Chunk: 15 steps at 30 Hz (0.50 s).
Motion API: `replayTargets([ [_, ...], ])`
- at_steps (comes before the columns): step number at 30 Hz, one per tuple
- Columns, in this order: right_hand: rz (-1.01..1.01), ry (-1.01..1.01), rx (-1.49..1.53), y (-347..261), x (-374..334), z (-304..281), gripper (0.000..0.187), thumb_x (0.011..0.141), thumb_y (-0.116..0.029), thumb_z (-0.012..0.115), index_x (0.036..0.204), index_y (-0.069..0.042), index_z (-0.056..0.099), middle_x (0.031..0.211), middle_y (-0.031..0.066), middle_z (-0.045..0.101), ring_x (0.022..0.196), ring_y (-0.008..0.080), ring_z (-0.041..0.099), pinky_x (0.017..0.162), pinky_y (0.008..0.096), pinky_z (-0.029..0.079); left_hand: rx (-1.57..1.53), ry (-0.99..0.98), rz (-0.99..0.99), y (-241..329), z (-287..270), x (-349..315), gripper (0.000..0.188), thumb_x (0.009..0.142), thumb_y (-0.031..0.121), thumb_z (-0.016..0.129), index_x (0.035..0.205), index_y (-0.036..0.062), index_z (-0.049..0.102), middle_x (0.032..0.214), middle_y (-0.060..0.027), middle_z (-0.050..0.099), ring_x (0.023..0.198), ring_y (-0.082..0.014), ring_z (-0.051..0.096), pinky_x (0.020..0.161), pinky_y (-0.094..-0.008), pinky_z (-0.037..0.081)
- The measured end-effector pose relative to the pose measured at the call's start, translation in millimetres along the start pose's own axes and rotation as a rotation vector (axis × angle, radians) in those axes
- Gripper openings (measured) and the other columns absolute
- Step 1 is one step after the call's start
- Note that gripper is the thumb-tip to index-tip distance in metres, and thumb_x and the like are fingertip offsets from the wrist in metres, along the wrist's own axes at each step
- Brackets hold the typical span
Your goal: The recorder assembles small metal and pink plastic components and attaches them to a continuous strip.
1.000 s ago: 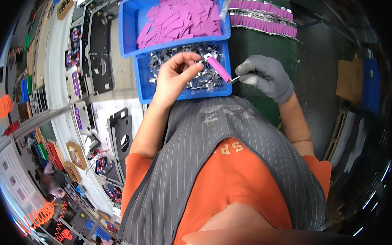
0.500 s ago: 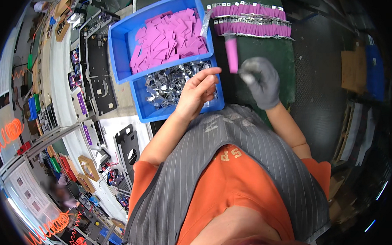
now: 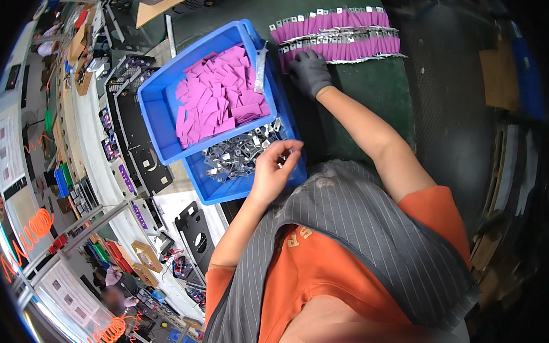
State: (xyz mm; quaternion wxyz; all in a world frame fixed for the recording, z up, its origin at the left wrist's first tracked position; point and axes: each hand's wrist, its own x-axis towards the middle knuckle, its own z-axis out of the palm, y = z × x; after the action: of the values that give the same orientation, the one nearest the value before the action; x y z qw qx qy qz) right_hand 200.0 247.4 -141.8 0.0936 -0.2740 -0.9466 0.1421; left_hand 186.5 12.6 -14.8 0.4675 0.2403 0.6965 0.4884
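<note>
Right hand [image 3: 310, 73] at purple-sleeved strips [image 3: 346, 48] — rowed likely for order; left hand [image 3: 271, 174] by metal clips [image 3: 234, 157] — can't tell whether my fingers grip.

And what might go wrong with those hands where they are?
The gloved right hand is at the left end of the nearer purple row; a nudge could disturb those tightly packed pieces. The bare left hand hovers over loose metal parts, which might scratch it if sharp.

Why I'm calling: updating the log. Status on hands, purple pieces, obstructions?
Right gloved hand at left end of nearer row of purple pieces, grip hidden. Left hand at blue metal-parts bin, hold unclear. Nothing visibly blocking.
</note>
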Motion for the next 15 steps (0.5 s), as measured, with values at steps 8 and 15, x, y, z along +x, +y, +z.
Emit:
replayTargets([
  [8, 0.119, 0.356, 0.099, 88.4, -49.3, -30.8, 0.045, 0.068, -0.034, 0.065, 0.11, -0.023, 0.057, 0.109, 0.0079, 0.051, 0.105, 0.03, 0.045, 0.09, 0.0464, 0.035, 0.654, -0.068, 0.415, 38.6, 64.1, 116.6, 0.072, 0.074, 0.02, 0.07, 0.129, -0.008, 0.033, 0.131, -0.0298, 0.039, 0.121, -0.0427, 0.04, 0.103, -0.042, 0.035],
  [15, 0.482, 0.251, -0.151, 222.1, -85.0, -46.3, 0.065, 0.073, -0.041, 0.064, 0.132, -0.029, 0.041, 0.131, 0.0117, 0.042, 0.123, 0.0348, 0.037, 0.099, 0.0505, 0.032, 1.105, 0.189, -0.321, 13.4, 68.3, 225.8, 0.08, 0.075, 0.019, 0.066, 0.135, -0.006, 0.019, 0.144, -0.0279, 0.021, 0.131, -0.0376, 0.03, 0.105, -0.0464, 0.032],
])
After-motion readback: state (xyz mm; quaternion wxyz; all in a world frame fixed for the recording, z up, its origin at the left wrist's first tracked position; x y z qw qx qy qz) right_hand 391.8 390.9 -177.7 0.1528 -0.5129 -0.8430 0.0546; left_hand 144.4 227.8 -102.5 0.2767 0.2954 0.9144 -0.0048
